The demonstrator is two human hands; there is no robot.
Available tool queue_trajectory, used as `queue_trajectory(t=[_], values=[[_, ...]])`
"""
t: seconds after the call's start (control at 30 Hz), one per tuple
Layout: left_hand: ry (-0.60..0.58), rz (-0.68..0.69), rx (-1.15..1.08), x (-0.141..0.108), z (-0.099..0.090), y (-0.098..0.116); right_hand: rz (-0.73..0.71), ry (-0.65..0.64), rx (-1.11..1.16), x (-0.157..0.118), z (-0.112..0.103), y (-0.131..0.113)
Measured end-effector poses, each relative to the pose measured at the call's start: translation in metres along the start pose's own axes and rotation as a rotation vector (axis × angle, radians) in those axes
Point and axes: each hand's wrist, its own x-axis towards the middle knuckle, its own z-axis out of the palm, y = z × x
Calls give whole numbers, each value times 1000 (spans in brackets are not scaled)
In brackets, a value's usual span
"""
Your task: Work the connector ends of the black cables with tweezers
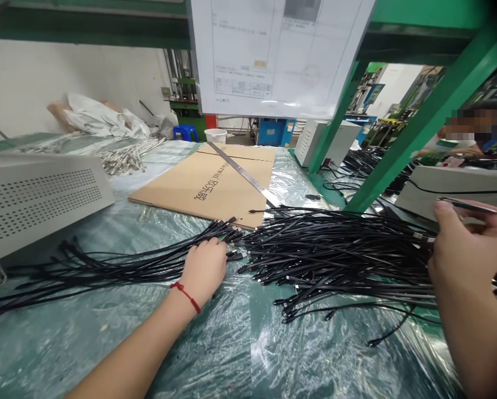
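My left hand, with a red string bracelet at the wrist, lies over the connector ends of a bundle of black cables. Its fingers curl down around the cables, and the fingertips are hidden. To the right spreads a larger pile of black cables, many with small metal plugs toward the middle. Beyond that pile's right side is my right hand, raised and closed, with a thin dark bar-like thing between thumb and fingers. Its exact kind cannot be made out.
A flat cardboard sheet bears a steel ruler. The green table has a plastic cover. A perforated metal box stands left, near white cables. Green posts and a hanging document rise ahead; a person sits far right.
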Motion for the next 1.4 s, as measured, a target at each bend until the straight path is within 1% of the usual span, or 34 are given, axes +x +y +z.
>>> queue_trajectory(t=[0.07, 0.1, 0.17, 0.2, 0.23, 0.27, 0.3, 0.33, 0.37, 0.43, 0.47, 0.5, 0.53, 0.6, 0.67, 0.73, 0.87, 1.0, 1.4], values=[[46, -4, -41, 1, -3, 2, 25, -197, 76, -23, -5, -23], [77, -5, -69, 0, -5, 4, 38, -338, 114, -37, -7, -34], [146, 8, -139, -3, -10, 11, 58, -677, 163, -65, -13, -56], [175, 26, -172, -6, -12, 16, 77, -872, 198, -79, -16, -65], [203, 59, -218, -10, -14, 22, 113, -1064, 255, -91, -19, -73], [232, 106, -283, -14, -15, 28, 159, -1215, 304, -102, -22, -80], [260, 164, -360, -19, -15, 35, 207, -1334, 345, -112, -24, -85], [291, 232, -451, -25, -14, 42, 254, -1413, 379, -120, -26, -89], [317, 295, -528, -30, -13, 48, 293, -1455, 401, -125, -28, -91], [346, 385, -614, -38, -9, 58, 325, -1469, 417, -133, -30, -92], [345, 404, -613, -40, -7, 61, 304, -1443, 411, -136, -31, -92], [339, 412, -603, -41, -5, 63, 247, -1399, 397, -138, -31, -91], [336, 416, -593, -42, -3, 63, 153, -1347, 383, -140, -31, -91], [330, 421, -568, -42, -2, 64, -104, -1240, 384, -144, -31, -91], [325, 432, -531, -42, -2, 64, -326, -1171, 424, -149, -32, -91], [315, 440, -499, -42, -3, 65, -436, -1150, 457, -154, -33, -92], [289, 499, -479, -46, -4, 66, -498, -1153, 448, -161, -34, -90], [256, 546, -462, -47, -2, 65, -493, -1164, 423, -163, -33, -88], [224, 567, -440, -46, 0, 63, -485, -1173, 395, -163, -31, -87]])
